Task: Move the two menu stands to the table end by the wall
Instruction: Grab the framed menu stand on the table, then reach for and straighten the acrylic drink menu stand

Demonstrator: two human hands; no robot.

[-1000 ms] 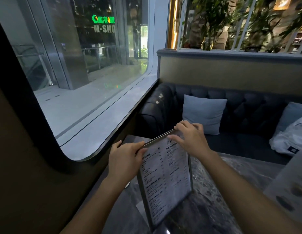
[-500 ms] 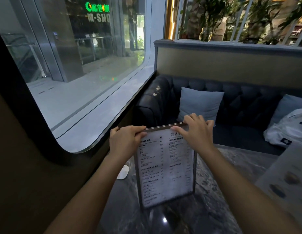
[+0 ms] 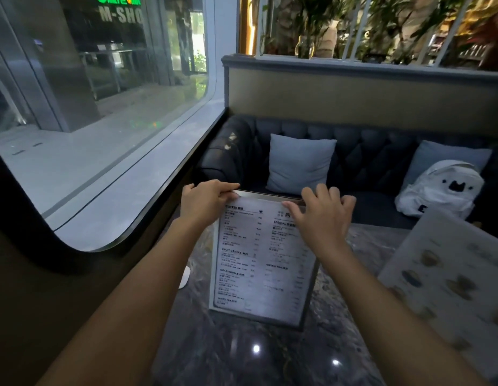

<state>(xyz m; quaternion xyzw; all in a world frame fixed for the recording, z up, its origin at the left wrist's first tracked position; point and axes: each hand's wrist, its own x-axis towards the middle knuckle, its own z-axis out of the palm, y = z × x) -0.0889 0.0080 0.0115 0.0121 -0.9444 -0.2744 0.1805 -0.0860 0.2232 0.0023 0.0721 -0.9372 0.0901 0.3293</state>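
Note:
A metal-framed menu stand [image 3: 259,268] with printed drink lists stands upright on the dark marble table [image 3: 270,358], near the table end by the window wall. My left hand [image 3: 206,201] pinches its top left corner. My right hand [image 3: 320,215] hovers at the top right corner with its fingers spread, no longer gripping the edge. A second menu stand [image 3: 451,277], pale with pictures of food, sits at the right side of the table, partly cut off by the frame.
A small white object [image 3: 184,277] lies on the table by the wall, left of the menu. Behind the table is a dark tufted sofa [image 3: 367,162] with a pale cushion [image 3: 300,162] and a white backpack [image 3: 440,188]. A large window [image 3: 103,121] runs along the left.
The menu stand has turned from tilted to upright, facing me, and now rests on the table. My right hand has opened off its top edge; my left hand still holds the corner.

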